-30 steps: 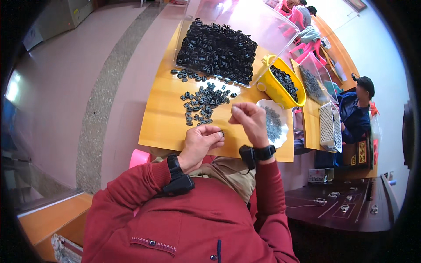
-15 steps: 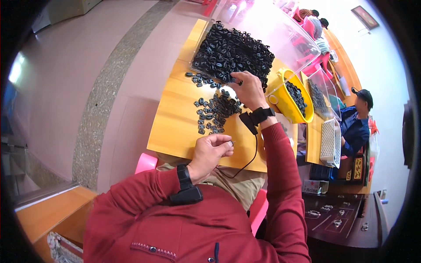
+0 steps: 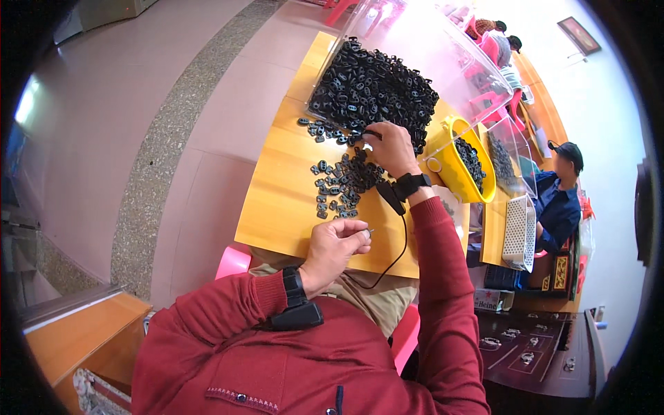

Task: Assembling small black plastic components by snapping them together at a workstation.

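Observation:
My left hand (image 3: 335,250) is closed in a pinch near the table's front edge. A small thin grey tip (image 3: 371,231) sticks out from its thumb and forefinger; the rest of that thing is hidden. Farther off, my right hand (image 3: 394,150) has its fingers curled together over the small black plastic pieces, palm down; what they pinch is too dark to make out. Beneath and left of it lies a loose heap of black pieces (image 3: 339,183), oval with holes. Behind, many more such pieces (image 3: 377,90) fill a clear plastic box (image 3: 477,76).
A yellow tub (image 3: 448,162) with black pieces stands right of my right hand on the wooden table (image 3: 270,200). A black cable (image 3: 403,249) hangs from my right wrist device. Past the tub are a white perforated basket (image 3: 519,232) and a seated person (image 3: 559,197).
My right hand has drawn slightly back toward me, from the box's near edge to the loose heap. My left hand stays in its pinch almost unmoved. The view has shifted a little.

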{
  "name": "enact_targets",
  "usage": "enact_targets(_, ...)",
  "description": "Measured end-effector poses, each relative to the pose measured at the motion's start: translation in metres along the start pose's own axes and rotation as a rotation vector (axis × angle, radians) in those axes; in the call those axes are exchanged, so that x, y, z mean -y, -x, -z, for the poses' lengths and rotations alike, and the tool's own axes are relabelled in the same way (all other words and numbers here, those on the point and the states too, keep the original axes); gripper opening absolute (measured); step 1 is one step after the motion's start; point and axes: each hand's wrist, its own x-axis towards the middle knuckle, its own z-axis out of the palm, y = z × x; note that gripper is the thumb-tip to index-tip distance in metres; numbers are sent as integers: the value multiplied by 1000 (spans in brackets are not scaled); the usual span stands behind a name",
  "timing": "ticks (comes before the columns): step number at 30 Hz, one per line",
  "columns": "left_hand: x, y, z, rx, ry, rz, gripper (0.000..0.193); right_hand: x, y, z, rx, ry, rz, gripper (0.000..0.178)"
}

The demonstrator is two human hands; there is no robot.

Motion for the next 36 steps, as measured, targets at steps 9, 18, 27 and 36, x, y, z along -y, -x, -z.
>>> enact_targets(9, -3, 1, -1, -4, -26, 23, 16, 29, 48, 34, -8, -655, -287, 20)
enact_targets(18, -5, 3, -2, 1, -76, 10, 14, 51, 148, 44, -105, -1255, -594, 19)
enact_targets(27, -1, 1, -2, 0, -108, -34, 14, 46, 194, 29, -168, -1488, -694, 22)
enact_targets(36, -2, 2, -3, 4, -101, -17, 16, 48, 205, 22, -98, -1416, -653, 24)
